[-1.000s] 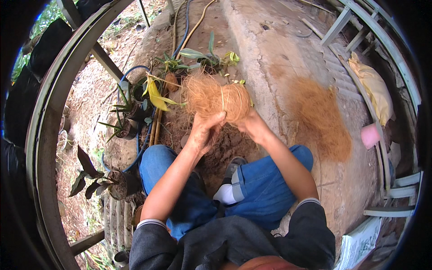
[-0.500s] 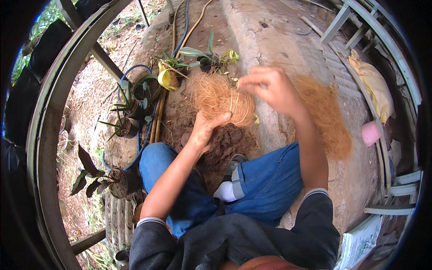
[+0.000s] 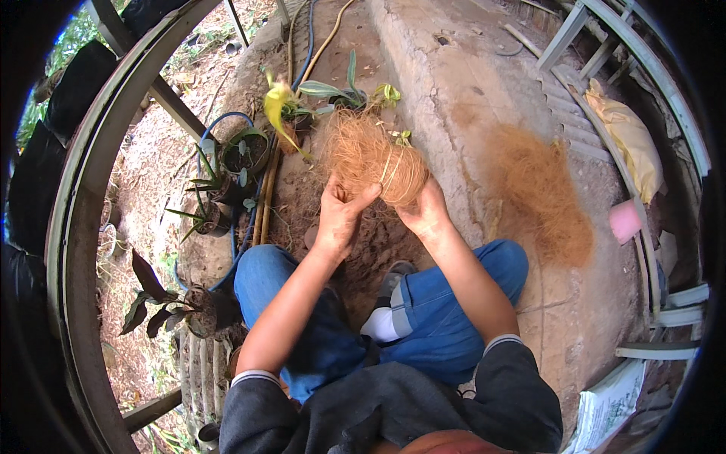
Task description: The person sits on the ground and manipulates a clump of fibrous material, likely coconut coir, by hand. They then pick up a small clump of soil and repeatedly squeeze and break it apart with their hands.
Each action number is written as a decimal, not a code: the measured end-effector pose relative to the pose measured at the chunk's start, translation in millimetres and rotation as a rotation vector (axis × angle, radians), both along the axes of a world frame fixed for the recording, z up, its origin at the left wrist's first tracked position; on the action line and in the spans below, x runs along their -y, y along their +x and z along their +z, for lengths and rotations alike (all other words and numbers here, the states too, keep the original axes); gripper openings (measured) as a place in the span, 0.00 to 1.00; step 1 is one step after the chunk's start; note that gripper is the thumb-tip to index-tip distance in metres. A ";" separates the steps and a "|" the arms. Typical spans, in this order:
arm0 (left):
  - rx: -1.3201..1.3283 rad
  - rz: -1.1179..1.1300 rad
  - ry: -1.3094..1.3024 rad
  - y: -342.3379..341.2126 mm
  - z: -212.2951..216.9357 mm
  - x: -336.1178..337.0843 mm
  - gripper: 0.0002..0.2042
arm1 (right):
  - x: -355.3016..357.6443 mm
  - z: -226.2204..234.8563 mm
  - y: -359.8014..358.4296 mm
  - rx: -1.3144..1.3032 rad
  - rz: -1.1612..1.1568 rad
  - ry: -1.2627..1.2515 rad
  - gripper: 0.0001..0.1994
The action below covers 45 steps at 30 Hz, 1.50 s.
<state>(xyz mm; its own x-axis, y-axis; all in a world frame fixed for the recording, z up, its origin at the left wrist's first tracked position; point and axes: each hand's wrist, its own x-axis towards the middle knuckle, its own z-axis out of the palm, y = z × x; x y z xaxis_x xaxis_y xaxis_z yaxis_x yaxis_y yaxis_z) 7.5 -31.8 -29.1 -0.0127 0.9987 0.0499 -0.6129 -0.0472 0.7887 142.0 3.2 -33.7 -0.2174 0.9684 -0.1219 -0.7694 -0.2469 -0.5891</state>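
Note:
A bundle of brown coconut fibre [image 3: 367, 155], with pale string [image 3: 390, 168] wrapped round it, is held up in front of me between both hands. My left hand [image 3: 342, 214] grips its near left side, thumb pressed near the string. Closed against the right side is my right hand [image 3: 423, 208], its fingertips hidden behind the fibre. A yellow-green leafy plant [image 3: 278, 106] sticks out at the bundle's far left; I cannot tell whether it is joined to it. Dark loose soil [image 3: 378, 240] lies below the bundle.
A loose heap of coconut fibre [image 3: 541, 193] lies on the concrete to the right. Potted plants [image 3: 246, 151] and a blue hose [image 3: 234, 261] line the left side. Farther off stands a plant with striped leaves [image 3: 352, 91]. A pink container [image 3: 625, 222] is by the right rail.
My right hand has come down from above the string to the bundle's right side. The bundle has turned slightly, and the yellow-green plant has swung upward and away.

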 end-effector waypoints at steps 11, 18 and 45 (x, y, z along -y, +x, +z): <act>0.310 -0.080 -0.097 7.4 6.9 1.5 0.27 | 14.0 5.5 -18.8 0.794 -0.633 0.742 0.05; 0.275 -0.044 -0.128 5.0 12.2 3.5 0.26 | 16.7 22.5 -6.7 1.039 -0.632 1.066 0.07; 0.320 -0.102 -0.125 -3.7 7.4 3.9 0.24 | 21.5 33.5 3.0 1.142 -0.504 1.026 0.08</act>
<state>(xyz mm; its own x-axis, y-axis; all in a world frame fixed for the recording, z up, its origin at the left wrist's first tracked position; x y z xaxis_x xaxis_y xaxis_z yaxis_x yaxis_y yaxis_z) 3.8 -35.6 -21.7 0.0920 0.9938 -0.0627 -0.8265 0.1114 0.5518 145.0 -18.2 -0.2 -0.1233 0.6807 0.7221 0.2868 0.7211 -0.6307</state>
